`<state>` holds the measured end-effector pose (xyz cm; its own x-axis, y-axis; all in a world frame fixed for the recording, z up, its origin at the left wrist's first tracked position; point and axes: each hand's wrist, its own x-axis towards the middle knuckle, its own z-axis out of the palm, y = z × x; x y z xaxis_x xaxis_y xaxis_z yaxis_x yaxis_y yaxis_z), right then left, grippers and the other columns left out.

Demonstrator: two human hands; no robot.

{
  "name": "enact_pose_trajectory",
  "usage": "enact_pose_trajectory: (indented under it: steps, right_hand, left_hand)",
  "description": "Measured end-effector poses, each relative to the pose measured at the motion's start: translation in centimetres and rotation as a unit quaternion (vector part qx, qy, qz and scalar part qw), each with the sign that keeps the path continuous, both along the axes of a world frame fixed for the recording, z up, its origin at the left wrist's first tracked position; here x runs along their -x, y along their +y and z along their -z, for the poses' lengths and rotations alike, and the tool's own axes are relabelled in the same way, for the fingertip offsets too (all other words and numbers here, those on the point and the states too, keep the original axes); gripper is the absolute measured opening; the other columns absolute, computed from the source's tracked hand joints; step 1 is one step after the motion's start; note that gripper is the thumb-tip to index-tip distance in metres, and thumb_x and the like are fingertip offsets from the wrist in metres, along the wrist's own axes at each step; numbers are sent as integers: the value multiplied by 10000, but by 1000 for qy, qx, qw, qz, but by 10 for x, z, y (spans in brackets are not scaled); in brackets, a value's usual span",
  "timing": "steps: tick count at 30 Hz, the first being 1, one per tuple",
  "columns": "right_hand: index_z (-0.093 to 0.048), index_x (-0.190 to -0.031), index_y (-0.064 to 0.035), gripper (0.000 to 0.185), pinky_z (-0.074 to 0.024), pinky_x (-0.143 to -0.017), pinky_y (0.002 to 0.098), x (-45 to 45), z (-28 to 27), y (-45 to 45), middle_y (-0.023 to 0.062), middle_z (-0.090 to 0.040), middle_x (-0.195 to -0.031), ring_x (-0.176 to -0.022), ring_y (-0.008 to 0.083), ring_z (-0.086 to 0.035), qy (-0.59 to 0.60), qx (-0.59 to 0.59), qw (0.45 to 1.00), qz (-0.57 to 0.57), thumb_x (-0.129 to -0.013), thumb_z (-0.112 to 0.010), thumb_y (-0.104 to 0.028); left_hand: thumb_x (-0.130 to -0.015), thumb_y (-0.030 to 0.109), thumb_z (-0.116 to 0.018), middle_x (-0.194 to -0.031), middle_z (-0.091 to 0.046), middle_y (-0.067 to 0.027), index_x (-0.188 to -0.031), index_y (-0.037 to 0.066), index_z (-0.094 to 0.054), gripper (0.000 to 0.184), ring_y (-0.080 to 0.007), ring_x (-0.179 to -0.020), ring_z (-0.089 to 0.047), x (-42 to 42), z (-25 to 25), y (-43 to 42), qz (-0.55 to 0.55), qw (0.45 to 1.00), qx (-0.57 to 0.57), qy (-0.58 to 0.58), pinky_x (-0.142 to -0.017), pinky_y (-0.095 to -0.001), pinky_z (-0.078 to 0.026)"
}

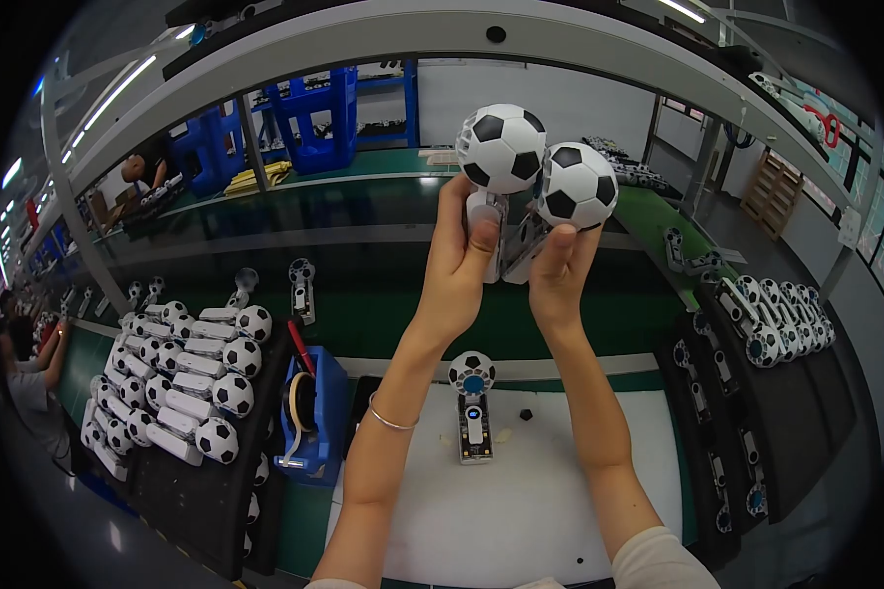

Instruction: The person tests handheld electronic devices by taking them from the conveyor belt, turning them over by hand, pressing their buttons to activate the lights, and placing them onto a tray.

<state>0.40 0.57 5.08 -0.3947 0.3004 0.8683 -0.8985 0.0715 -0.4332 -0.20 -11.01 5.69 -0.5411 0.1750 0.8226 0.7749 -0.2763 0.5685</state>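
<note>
My left hand (452, 265) is closed around the pale handle of a soccer-ball-headed device (502, 152), raised above the bench. Beside it, my right hand (562, 280) grips a second soccer-ball-headed device (578, 187), thumb against the lower side of its ball. The two balls are close together, and the handles converge downward between my hands. Below them, on the white mat (560, 432), lies another such device (474, 432) with a blue disc in its head and parts exposed along its handle. A small black piece (525, 414) rests near it.
A blue tape dispenser (314, 422) stands left of the mat. Black racks carry rows of ball-headed devices (182, 373) on the left and more devices (781, 314) on the right. A green conveyor (383, 304) runs behind, under a metal frame (462, 34). A co-worker (34, 378) is far left.
</note>
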Motion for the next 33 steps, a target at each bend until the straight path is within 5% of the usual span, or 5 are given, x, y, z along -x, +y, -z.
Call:
enact_pose_trajectory:
  steps: [7,11,22,27,33]
  right_hand:
    - [-493,-1154,-24,648,-498,-776,262,-7,-8,4,47,-594,-975,-882,133,-589,-27,31,985,-165,-642,-866,-159]
    - [-432,-1288,12,1008,-502,-587,304,-7,-16,29,63,-543,-802,-712,165,-568,-65,-90,937,-331,-659,-586,-760]
    - [-527,-1136,100,1100,-497,-419,253,-10,-21,43,114,-570,-594,-435,144,-541,-82,10,791,-606,-674,-310,-874]
    - [-581,-1081,10,931,-562,-679,289,-49,-29,51,138,-657,-883,-779,185,-666,-311,40,936,-158,-727,-360,-822]
    - [-611,-1057,58,419,-498,-739,253,-72,29,143,85,-659,-918,-816,122,-621,-562,-132,788,-214,-862,-635,-312]
  left_hand:
    - [-1001,320,-379,-1109,-564,-88,-1308,4,-382,440,-114,-986,-520,7,4,-8,95,993,-64,-34,-894,-262,-409]
    - [-979,332,-289,-869,-597,-223,-1177,-32,-441,442,-223,-610,-593,7,2,-20,265,954,-76,-119,-556,-325,-520]
    - [-926,586,-335,-779,-591,-202,-1204,-13,-434,667,-177,-485,-549,-6,1,-5,624,746,-62,-224,-414,-276,-479]
    - [-650,366,-823,-779,-660,-61,-1014,11,-637,541,-133,-613,-588,-1,-1,-19,274,944,183,28,-594,-239,-481]
    - [-674,276,-782,-749,-640,-104,-874,35,-619,353,-257,-682,-636,-56,0,33,72,863,465,185,-617,-342,-479]
